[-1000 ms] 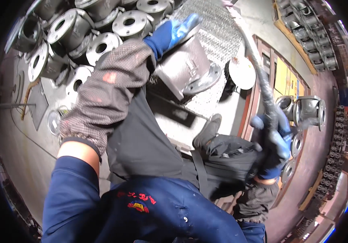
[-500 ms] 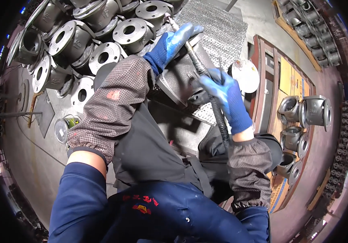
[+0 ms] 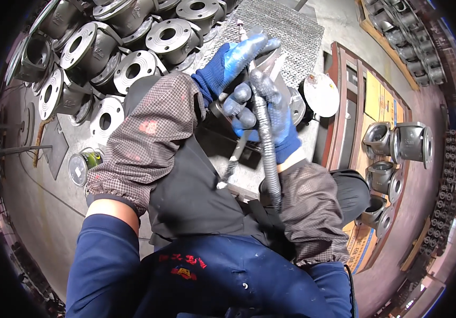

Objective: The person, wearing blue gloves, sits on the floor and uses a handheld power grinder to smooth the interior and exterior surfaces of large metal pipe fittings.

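Observation:
My left hand (image 3: 242, 55), in a blue glove, is closed over the front of a slim rotary grinding tool. The tool's thin tip (image 3: 240, 25) pokes out past my fingers, and a ribbed hose (image 3: 268, 164) trails from its back over my right forearm. Lower on the tool, my right hand (image 3: 270, 108) is closed round it. A thin flat strip with a pale end (image 3: 232, 164) hangs below my right fingers; its kind I cannot make out. Beneath both hands sits a grey flanged casting (image 3: 297, 106), mostly hidden by them.
Several flanged castings (image 3: 172, 40) are piled at the far left. A textured metal sheet (image 3: 291, 37) lies beyond my hands, near a round white disc (image 3: 320, 95). To the right, a pallet (image 3: 339, 106) carries cardboard and more castings (image 3: 413, 144). A can (image 3: 77, 169) stands at left.
The casting has turned under my hands. My right hand has moved left and rolled over, with the thin strip now showing below it. The tool's tip has shifted right and points more straight ahead.

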A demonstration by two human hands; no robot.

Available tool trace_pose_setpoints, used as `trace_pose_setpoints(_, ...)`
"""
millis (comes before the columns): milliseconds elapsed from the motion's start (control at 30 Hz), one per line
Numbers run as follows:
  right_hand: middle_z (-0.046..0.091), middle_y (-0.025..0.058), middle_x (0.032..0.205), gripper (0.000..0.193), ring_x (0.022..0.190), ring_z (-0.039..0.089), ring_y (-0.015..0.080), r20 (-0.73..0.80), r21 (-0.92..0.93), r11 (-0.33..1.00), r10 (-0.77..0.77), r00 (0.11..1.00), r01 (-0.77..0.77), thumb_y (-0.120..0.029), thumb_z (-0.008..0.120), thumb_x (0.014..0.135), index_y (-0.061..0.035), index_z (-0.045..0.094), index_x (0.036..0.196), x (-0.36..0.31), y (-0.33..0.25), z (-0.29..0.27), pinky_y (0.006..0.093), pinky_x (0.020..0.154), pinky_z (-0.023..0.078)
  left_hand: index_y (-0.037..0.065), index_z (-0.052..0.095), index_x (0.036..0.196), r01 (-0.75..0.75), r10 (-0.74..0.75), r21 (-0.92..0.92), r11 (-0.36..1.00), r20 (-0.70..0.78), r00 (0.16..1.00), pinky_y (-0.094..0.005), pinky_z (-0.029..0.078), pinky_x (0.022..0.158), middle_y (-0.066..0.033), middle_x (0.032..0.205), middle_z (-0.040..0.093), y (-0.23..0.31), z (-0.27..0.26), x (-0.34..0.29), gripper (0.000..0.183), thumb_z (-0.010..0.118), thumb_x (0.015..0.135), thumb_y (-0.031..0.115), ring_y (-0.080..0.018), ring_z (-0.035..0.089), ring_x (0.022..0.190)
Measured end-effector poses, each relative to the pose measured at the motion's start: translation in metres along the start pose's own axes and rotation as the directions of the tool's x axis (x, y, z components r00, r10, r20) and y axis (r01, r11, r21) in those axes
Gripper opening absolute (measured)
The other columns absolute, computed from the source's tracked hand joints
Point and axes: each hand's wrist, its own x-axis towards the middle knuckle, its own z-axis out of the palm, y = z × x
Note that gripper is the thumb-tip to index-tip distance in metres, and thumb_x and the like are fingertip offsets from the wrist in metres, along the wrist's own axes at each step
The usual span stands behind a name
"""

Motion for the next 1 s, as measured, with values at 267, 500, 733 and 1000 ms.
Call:
trace_pose_setpoints(267,0.069,0.0148,0.095,0.035,0.065,0.062,0.0159,-0.183,-0.879,0.469,-0.494,0.850,0.083,-0.026,0.045,0.098,0.0022,0.061,0.110,-0.034,-0.014,-0.002,0.0292,0.066,0.052,-0.003,0.039,0.138,0.180,-0.201,-0.174,0.968,-0.108,0.974,-0.0296,0.033,0.108,-0.0112,0.134,0.052,-0.001,0.001,0.003,0.054,0.030,0.103,0.036,-0.0172,0.046,0.126)
trace_pose_setpoints(500,0.060,0.0096,0.078,0.063,0.060,0.060,0.0246,0.530,-0.713,-0.701,-0.518,0.671,0.021,-0.032,0.068,0.078,-0.0117,0.049,0.135,-0.023,-0.010,-0.023,0.0365,0.051,0.049,-0.001,0.037,0.140,0.227,-0.275,-0.294,0.928,-0.133,0.952,-0.0314,0.038,0.105,-0.0112,0.133,0.053,0.006,-0.003,0.009,0.057,0.040,0.099,0.040,-0.0188,0.053,0.117)
trace_pose_setpoints(733,0.063,0.0100,0.094,0.035,0.078,0.063,0.0208,0.639,-0.755,-0.596,-0.576,0.509,0.273,-0.017,0.063,0.084,-0.0057,0.062,0.117,-0.008,-0.036,-0.036,0.0334,0.067,0.052,0.002,0.048,0.129,0.198,-0.258,-0.353,0.915,-0.133,0.957,-0.0299,0.045,0.096,-0.0107,0.128,0.056,-0.030,-0.021,0.007,0.043,0.042,0.101,0.033,-0.0169,0.059,0.107)
trace_pose_setpoints(1000,0.063,0.0198,0.112,0.036,0.085,0.065,0.0160,-0.079,-0.974,0.210,-0.673,0.735,0.087,-0.021,0.047,0.091,0.0077,0.059,0.109,-0.132,-0.110,0.017,0.0174,0.058,0.046,0.003,0.057,0.124,-0.004,0.060,0.785,0.619,-0.043,0.997,-0.0332,0.047,0.090,-0.0201,0.110,0.064,-0.027,-0.009,0.012,0.042,0.058,0.090,0.027,-0.0267,0.063,0.100)
